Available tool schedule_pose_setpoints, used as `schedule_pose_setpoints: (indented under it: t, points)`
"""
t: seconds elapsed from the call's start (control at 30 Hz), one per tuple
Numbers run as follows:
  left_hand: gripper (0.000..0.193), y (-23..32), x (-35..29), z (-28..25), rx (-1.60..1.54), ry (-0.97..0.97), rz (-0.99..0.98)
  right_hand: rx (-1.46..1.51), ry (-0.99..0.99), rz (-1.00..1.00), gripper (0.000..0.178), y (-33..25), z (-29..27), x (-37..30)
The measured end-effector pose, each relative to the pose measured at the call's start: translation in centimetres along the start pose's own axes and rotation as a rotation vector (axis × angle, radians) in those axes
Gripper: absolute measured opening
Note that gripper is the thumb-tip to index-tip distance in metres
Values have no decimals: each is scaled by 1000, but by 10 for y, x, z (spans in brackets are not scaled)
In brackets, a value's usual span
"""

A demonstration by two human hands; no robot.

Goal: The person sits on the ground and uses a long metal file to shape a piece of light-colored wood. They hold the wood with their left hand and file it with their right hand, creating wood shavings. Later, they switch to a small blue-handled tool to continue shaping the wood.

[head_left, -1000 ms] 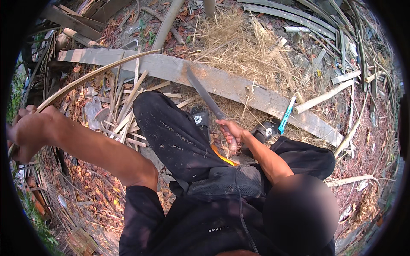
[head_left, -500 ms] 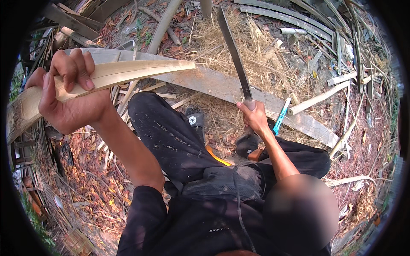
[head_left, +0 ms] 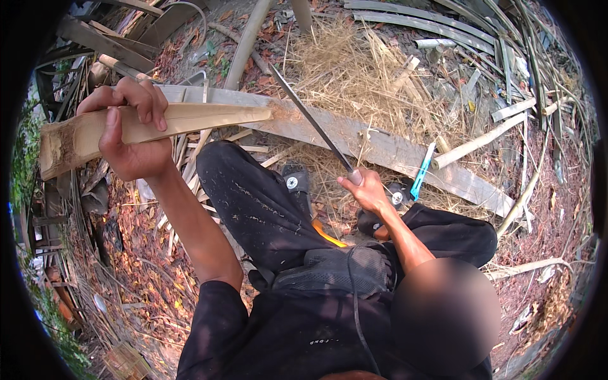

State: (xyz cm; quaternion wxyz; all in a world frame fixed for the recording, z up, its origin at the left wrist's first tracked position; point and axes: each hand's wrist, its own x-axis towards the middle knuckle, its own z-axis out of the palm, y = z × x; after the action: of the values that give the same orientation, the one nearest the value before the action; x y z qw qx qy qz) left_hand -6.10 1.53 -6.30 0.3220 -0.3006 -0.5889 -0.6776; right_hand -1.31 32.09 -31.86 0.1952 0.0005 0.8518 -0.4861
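My left hand [head_left: 138, 142], raised at the left, is wrapped round a pale split piece of bamboo [head_left: 206, 116]. Its broad, rough end sticks out past the hand to the left, and the narrow tip points right, seen over a grey plank [head_left: 459, 180]. In front of my lap, my right hand [head_left: 367, 191] grips the handle of a machete [head_left: 310, 118]. The long dark blade slants up and to the left, its edge almost toward me, with its end close to the bamboo's tip but apart from it.
A blue utility knife [head_left: 422, 172] lies on the plank, near my right knee. Pale shavings [head_left: 361, 76] are heaped beyond it. Long strips [head_left: 424, 22] are piled at the far right, and a round pole [head_left: 481, 142] lies at the right. Old boards [head_left: 104, 41] are stacked at the far left.
The machete's tip has swung left and down toward the bamboo, and my right hand has dropped slightly. My left hand and the bamboo have shifted; the bamboo's broad end is now wholly in view.
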Motion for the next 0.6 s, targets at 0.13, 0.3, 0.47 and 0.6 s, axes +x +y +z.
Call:
schedule_pose_setpoints:
  t: [0.13,0.3,0.47,0.6]
  points:
    - [61,4,0,4,300,157,-60,-52,-29,44,49,-4,4,-6]
    - [74,10,-4,5,146,154,-68,-87,11,7,47,2,3,-5]
    - [77,-2,-8,13,-32,49,-79,-16,28,29,44,-8,-4,-2]
    - [67,-1,-12,35,-8,246,-85,-10,117,30,38,5,10,-5]
